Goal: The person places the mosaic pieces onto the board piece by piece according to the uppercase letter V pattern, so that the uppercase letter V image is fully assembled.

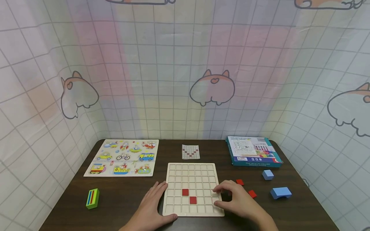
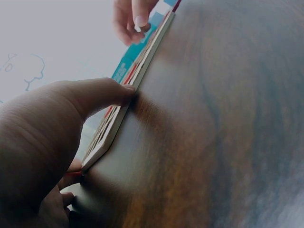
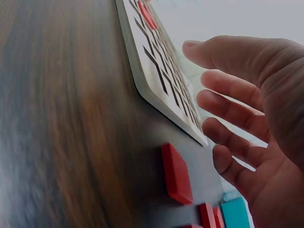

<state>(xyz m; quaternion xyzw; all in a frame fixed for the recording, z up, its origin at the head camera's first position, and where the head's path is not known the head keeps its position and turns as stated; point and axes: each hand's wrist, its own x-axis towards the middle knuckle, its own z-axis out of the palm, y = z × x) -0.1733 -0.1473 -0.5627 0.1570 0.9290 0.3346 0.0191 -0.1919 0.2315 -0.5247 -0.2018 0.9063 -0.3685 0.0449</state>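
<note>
A pale wooden grid board lies flat on the dark table. Two red square tiles sit in its cells: one left of the middle, the other diagonally nearer the front. My left hand rests at the board's front left corner, fingertips along the left edge and thumb touching the front edge. Over the right edge hovers my right hand, its fingers loosely bent and apart from the thumb; the right wrist view shows nothing between them. Beside that hand lie loose red tiles, partly hidden by it in the head view.
Behind the board lies a small card with a red-square pattern. A vehicle picture puzzle is back left, a green block with coloured stripes front left. At right are a boxed set, a blue cube and a blue arch block.
</note>
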